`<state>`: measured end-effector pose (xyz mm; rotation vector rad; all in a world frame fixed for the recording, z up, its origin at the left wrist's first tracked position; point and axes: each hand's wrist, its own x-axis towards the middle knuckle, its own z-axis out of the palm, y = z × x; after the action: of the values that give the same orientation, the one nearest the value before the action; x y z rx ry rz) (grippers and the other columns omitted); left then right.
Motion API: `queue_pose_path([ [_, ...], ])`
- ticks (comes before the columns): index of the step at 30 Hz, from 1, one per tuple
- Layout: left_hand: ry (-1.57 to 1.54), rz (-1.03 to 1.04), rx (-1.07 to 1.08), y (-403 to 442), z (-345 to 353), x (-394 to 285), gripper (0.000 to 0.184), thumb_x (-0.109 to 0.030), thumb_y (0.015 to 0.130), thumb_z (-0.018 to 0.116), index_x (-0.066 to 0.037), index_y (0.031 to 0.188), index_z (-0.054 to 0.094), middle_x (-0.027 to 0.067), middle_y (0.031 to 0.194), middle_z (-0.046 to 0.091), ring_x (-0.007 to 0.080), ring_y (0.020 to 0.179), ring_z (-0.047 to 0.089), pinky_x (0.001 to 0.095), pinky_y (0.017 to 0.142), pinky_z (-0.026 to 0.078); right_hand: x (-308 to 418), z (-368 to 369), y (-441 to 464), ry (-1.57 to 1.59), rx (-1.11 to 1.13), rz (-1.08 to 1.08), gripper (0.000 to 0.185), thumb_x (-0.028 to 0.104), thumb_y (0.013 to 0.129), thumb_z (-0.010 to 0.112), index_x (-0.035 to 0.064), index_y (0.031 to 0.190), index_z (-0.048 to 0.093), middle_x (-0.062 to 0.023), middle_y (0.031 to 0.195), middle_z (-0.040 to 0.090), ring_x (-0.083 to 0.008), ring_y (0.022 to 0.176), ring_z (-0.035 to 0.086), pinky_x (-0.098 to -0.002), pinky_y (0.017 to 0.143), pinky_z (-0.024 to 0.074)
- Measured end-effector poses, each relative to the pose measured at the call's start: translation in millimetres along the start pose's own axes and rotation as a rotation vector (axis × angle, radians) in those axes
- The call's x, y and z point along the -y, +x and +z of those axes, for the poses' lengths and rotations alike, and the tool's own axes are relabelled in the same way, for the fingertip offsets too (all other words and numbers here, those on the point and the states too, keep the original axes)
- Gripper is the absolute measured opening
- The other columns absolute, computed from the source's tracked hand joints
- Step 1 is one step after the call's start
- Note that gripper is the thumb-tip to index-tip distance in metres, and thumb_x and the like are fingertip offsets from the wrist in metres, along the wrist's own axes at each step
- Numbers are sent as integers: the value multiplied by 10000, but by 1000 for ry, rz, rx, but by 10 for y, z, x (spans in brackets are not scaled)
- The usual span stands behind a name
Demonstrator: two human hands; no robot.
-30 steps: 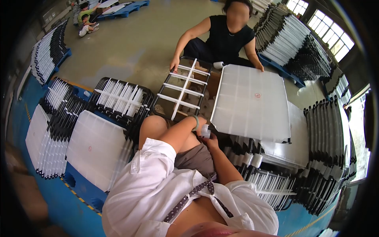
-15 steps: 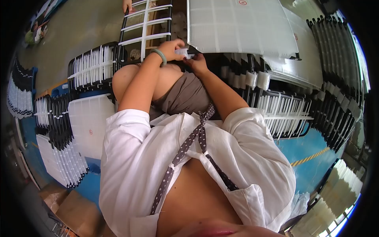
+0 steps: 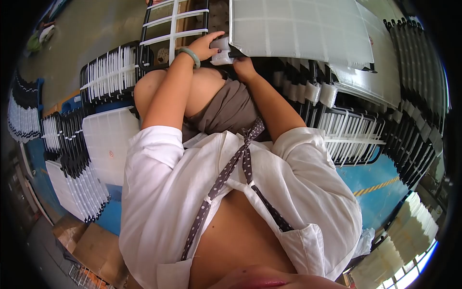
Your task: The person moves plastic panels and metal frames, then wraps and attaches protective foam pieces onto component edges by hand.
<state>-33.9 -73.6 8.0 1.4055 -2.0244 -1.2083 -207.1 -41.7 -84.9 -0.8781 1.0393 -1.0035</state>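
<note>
In the head view, my left hand [image 3: 202, 46], below a green bangle, curls round a piece of translucent bubble wrap [image 3: 221, 57]. Its thumb presses on the wrap while the index finger reaches past it. The wrap sits round the end of a black bar at the lower left corner of a white-covered panel [image 3: 298, 31]. My right hand [image 3: 245, 70] is closed at the wrap's lower right side, its fingertips mostly hidden. Just left of my hands stands a black frame with white straps [image 3: 174, 29].
Strapped black frames [image 3: 110, 72] stand to the left, and more [image 3: 351, 135] to the right. Wrapped bar ends [image 3: 313, 91] stick out beneath the panel. Stacked panels [image 3: 418, 82] line the far right. Cardboard boxes [image 3: 98, 250] sit at lower left. Another person's hand [image 3: 153, 2] shows at the top edge.
My left hand's fingers have spread wider, and more of the bubble wrap shows round the bar end. My right hand has shifted slightly. The whole view has tilted a little.
</note>
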Motion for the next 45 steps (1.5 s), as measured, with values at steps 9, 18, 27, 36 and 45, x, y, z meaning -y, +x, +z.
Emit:
queue_pose_path([
  [9,173,45,-15,70,-11,-33,679,-93,597,639,-83,1243,427,136,1089,510,278,1047,487,313,918,389,-119,-83,34,-132,81,-86,263,-11,770,496,-23,1024,561,-120,988,603,-202,946,542,-294,828,422],
  [18,351,55,-147,-90,-114,-104,504,-98,516,697,-86,964,465,117,932,552,303,932,525,357,757,433,353,61,-263,-196,360,-136,382,110,715,661,2,1061,539,-66,946,587,-139,872,546,-265,766,442],
  [27,353,87,7,-408,-76,-566,346,-117,497,715,-74,818,593,116,782,617,283,748,597,342,681,476,282,153,-238,-62,209,-136,299,40,723,645,47,1007,549,-35,904,595,-132,822,562,-271,747,454],
  [36,-449,593,235,-1245,-78,-1606,290,-121,531,683,-78,798,578,62,861,605,199,855,548,312,808,408,297,79,-222,-182,167,-111,453,107,661,747,13,1055,546,-85,971,605,-162,870,576,-304,785,473],
  [45,-1211,485,64,-2316,464,-849,359,-128,537,723,-121,814,496,71,922,437,203,848,440,343,808,365,182,49,-82,-154,248,-97,512,195,661,757,-2,1077,532,-94,1009,595,-192,916,567,-303,830,439],
])
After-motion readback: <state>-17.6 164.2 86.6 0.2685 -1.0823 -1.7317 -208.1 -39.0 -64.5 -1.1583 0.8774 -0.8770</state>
